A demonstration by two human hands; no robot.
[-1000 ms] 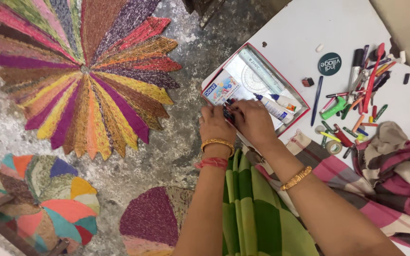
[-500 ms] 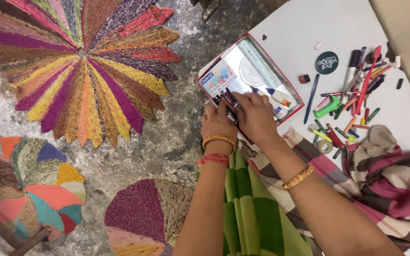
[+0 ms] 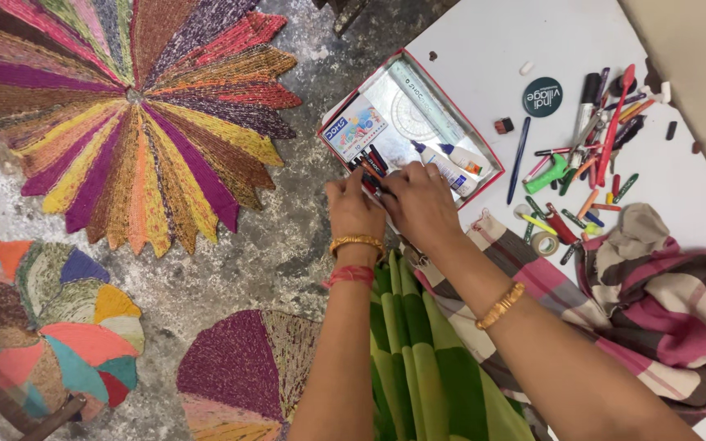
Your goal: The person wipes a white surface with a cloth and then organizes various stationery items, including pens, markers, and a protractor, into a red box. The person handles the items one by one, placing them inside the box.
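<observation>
two hands at red-edged box [image 3: 484, 147], left hand [image 3: 353, 208] and right hand [image 3: 420, 204] together grasping dark pens [image 3: 372, 166]

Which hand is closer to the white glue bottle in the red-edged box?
The right hand. It lies just below and left of the white glue bottle, almost at its lower end. The left hand is farther left, beyond the right hand, by the box's near corner.

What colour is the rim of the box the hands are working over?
Red; the box rim shows best in the head view.
</observation>
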